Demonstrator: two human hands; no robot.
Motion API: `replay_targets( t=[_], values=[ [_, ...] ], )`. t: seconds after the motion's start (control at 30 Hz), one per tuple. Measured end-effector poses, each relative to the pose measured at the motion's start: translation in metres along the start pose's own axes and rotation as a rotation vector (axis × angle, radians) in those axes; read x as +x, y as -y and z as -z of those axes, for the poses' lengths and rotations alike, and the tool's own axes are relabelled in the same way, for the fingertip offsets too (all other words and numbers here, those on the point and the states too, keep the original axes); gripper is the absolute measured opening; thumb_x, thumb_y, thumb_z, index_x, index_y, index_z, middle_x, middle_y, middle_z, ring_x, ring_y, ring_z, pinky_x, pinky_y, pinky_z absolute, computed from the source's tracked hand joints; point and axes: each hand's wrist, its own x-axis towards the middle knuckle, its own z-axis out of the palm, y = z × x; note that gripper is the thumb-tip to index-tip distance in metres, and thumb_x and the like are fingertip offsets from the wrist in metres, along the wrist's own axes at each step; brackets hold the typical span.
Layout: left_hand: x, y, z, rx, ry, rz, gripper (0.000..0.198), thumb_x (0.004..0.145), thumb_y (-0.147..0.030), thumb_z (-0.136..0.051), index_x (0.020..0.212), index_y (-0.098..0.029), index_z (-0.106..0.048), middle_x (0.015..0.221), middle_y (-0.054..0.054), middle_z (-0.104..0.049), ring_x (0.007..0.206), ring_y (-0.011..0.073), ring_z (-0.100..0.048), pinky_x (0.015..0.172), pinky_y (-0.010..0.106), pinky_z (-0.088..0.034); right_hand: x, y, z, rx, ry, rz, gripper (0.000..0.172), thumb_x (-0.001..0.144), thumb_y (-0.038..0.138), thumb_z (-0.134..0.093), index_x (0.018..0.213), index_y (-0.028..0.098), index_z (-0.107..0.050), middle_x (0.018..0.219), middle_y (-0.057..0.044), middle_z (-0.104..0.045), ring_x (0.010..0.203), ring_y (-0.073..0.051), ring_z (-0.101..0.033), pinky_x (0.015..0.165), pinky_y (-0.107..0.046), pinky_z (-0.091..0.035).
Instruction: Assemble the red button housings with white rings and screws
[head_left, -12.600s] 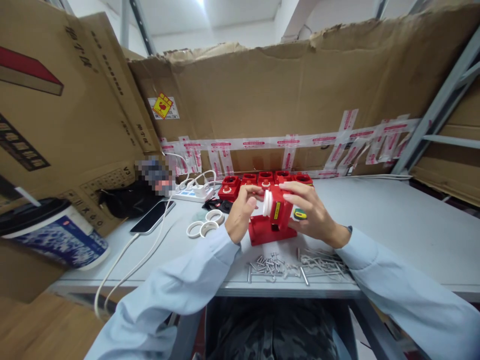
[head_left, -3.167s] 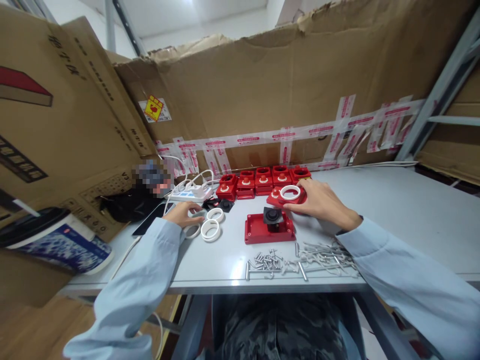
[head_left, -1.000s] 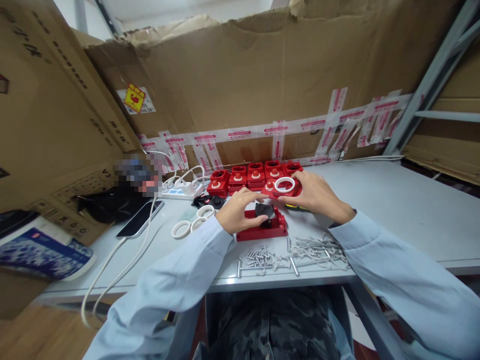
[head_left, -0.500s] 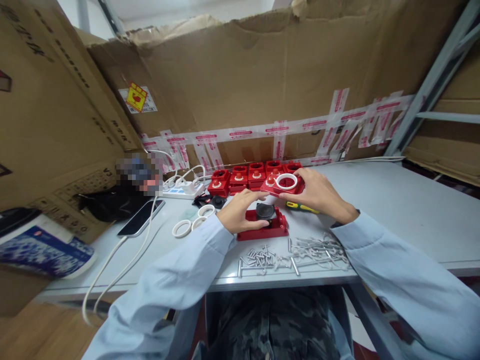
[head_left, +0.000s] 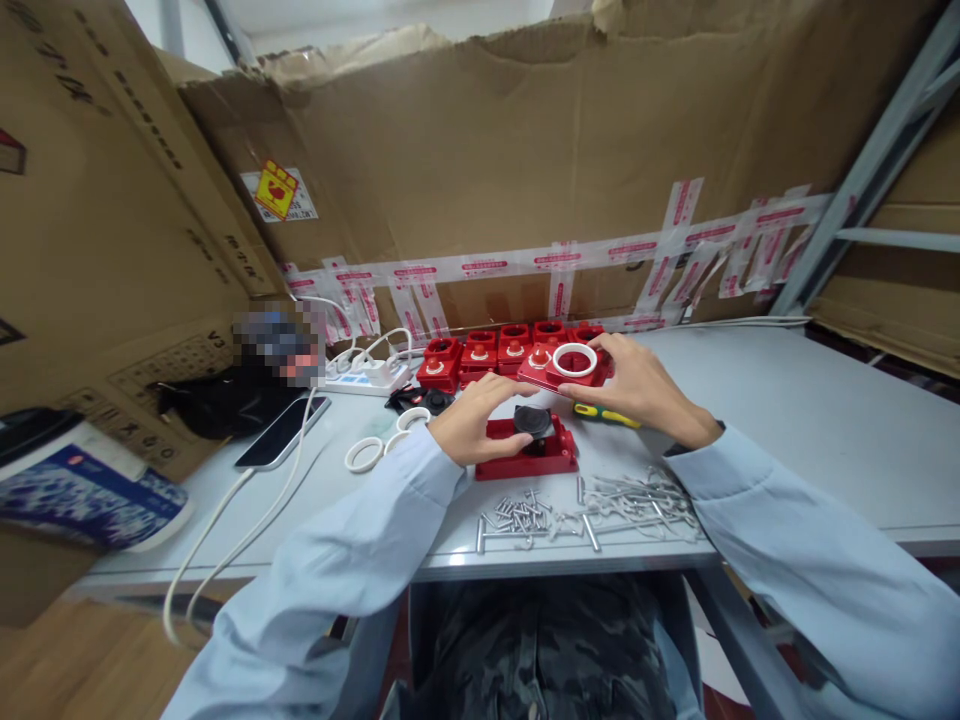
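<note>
Left hand [head_left: 484, 420]: Reaches in from the near left, back of the hand up, thumb and forefinger parted in a wide C; whether it grips anything cannot be told.
Right hand [head_left: 634, 385]: Comes in from the right, thumb at the near edge and fingers over the far edge of a red cover [head_left: 538, 375], parted by the piece's width and holding it.
Sleeves [head_left: 382, 520]: Pale blue, both forearms angled inward over the grey table [head_left: 787, 430].
Behind the fingers: The left hand hides the left end of a red base [head_left: 499, 466]; contact between its forefinger and the cover is hard to make out.
Screwdriver [head_left: 607, 414]: Yellow and green, partly covered by the right hand.
Loose white rings [head_left: 364, 470]: Left of the left hand, one overlapped by the sleeve.
Cup [head_left: 82, 485]: Cut off at the left edge.
Red cover: In the right hand, just behind the base, with a white ring [head_left: 556, 361] on it near that thumb and fingers.
Red base: On the table beside the left thumb, a black part [head_left: 532, 420] standing at its right side.
Screws [head_left: 520, 512]: Heaped nearer the table's front edge than either hand.
Red units [head_left: 480, 352]: Lined up beyond both hands, before taped cardboard [head_left: 480, 170].
</note>
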Motion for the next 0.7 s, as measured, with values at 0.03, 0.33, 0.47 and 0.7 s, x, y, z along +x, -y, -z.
replay_targets(
  t=[0.03,0.33,0.47,0.7],
  values=[
    [0.0,-0.001,0.004,0.0,-0.033,0.006,0.04,0.077,-0.029,-0.063,0.114,-0.018,-0.053,0.112,0.01,-0.062,0.103,0.0237,-0.056,0.091,0.043,-0.044,0.0,0.0,0.001,0.026,-0.015,0.015,0.057,0.064,0.063,-0.065,0.095,0.017,-0.058,0.094,-0.01,-0.063,0.084,-0.026,-0.057,0.071,-0.036,-0.042],
    [-0.006,-0.006,0.024,0.031,-0.279,0.05,0.063,0.074,-0.044,-0.068,0.127,-0.02,-0.046,0.13,0.013,-0.051,0.123,0.0284,-0.046,0.104,0.044,-0.036,-0.013,0.028,0.008,0.447,0.123,0.285,0.053,0.067,0.052,-0.071,0.107,0.02,-0.057,0.107,-0.006,-0.063,0.095,-0.021,-0.059,0.084,-0.035,-0.046],
    [-0.009,-0.007,0.014,0.06,-0.075,0.088,0.077,0.071,-0.051,-0.069,0.135,-0.021,-0.039,0.135,0.013,-0.05,0.121,0.0301,-0.049,0.102,0.044,-0.034,-0.019,0.035,0.0,0.409,0.178,0.355,0.053,0.067,0.051,-0.071,0.107,0.019,-0.056,0.104,-0.007,-0.062,0.095,-0.022,-0.058,0.085,-0.038,-0.046],
    [-0.011,-0.003,0.004,0.067,0.017,0.127,0.069,0.073,-0.052,-0.065,0.131,-0.022,-0.042,0.125,0.009,-0.06,0.094,0.0226,-0.063,0.091,0.037,-0.038,-0.02,0.033,0.0,0.336,0.189,0.459,0.064,0.068,0.052,-0.07,0.12,0.02,-0.05,0.116,-0.01,-0.054,0.109,-0.025,-0.05,0.094,-0.044,-0.041]
  ],
)
